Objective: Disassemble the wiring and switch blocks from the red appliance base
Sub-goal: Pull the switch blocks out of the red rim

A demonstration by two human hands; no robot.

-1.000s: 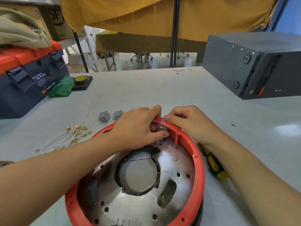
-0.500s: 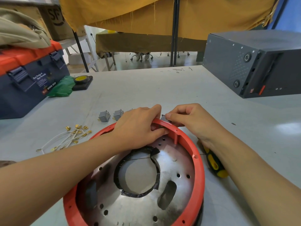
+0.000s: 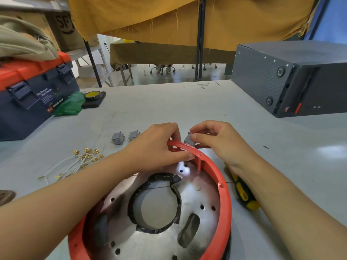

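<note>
Red base (image 3: 224, 186) sits at the near edge of the table (image 3: 169, 107), open side up, metal plate inside. Left hand (image 3: 155, 147) clamps the far rim of the base, thumb inside, fingers over the outside. Right hand (image 3: 216, 141) pinches a grey switch block (image 3: 188, 139) between thumb and fingers, just above the far rim, tilted; cannot tell if it touches the rim. Two more blocks (image 3: 118, 138) lie side by side on the table just left of the left hand. Loose white wires (image 3: 75, 162) with brass terminals lie further left, apart from the base. Screwdriver (image 3: 243, 193) with a yellow-black handle lies right of the base, partly under the right forearm. Toolbox (image 3: 33, 94) at the table's left edge, dark case (image 3: 285, 76) at its far right corner.
</note>
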